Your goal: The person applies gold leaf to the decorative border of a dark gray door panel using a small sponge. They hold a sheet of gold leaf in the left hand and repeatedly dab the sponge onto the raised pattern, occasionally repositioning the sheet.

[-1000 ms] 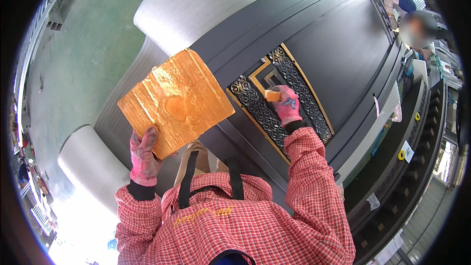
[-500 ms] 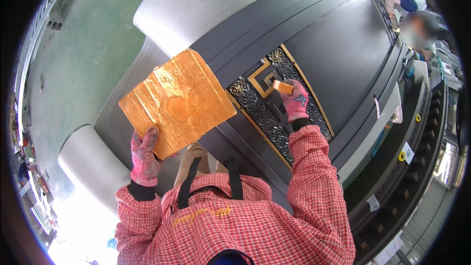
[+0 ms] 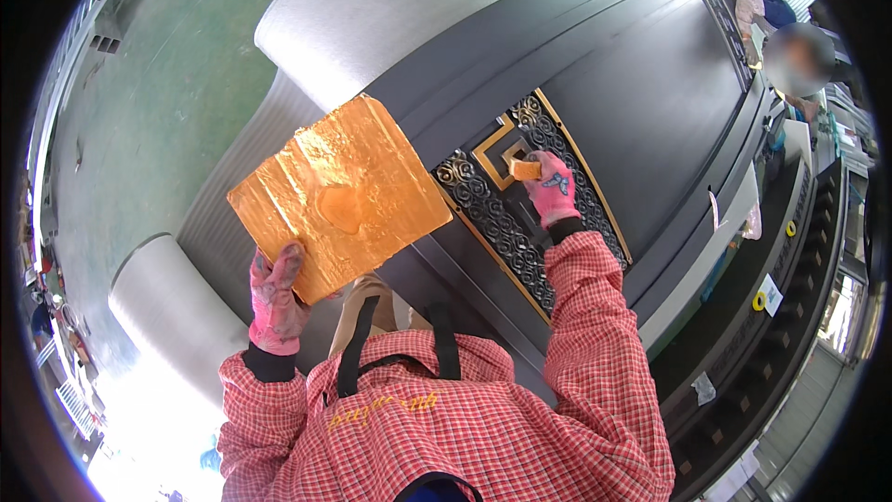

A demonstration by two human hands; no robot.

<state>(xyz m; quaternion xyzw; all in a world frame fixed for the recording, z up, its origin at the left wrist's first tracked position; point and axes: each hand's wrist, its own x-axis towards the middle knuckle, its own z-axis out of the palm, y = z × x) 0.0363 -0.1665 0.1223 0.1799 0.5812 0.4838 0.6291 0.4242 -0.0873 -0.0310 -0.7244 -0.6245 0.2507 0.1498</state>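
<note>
My left hand [image 3: 278,302], in a stained pink glove, grips the lower left edge of a flat board covered in gold paint [image 3: 372,177]. A darker wet-looking patch lies in the board's middle. In my gloved right hand [image 3: 556,191] is a small gold-stained sponge [image 3: 525,170], held at the square motif of a dark grey door panel [image 3: 641,84]. The outer square frame [image 3: 490,151] of that motif is gold. Black scrollwork [image 3: 488,223] surrounds it, bordered by gold strips [image 3: 587,172]. My hand hides part of the carving.
Rolls of grey foam sheet [image 3: 177,302] lie at the left, beside the green floor [image 3: 158,112]. Beyond the panel's right side runs a dark rack [image 3: 743,335] with yellow tape rolls [image 3: 759,301]. Another person [image 3: 767,5] is at the far right end.
My right hand has shifted slightly left and down with the sponge, which now sits lower on the square motif. The board in my left hand has barely moved.
</note>
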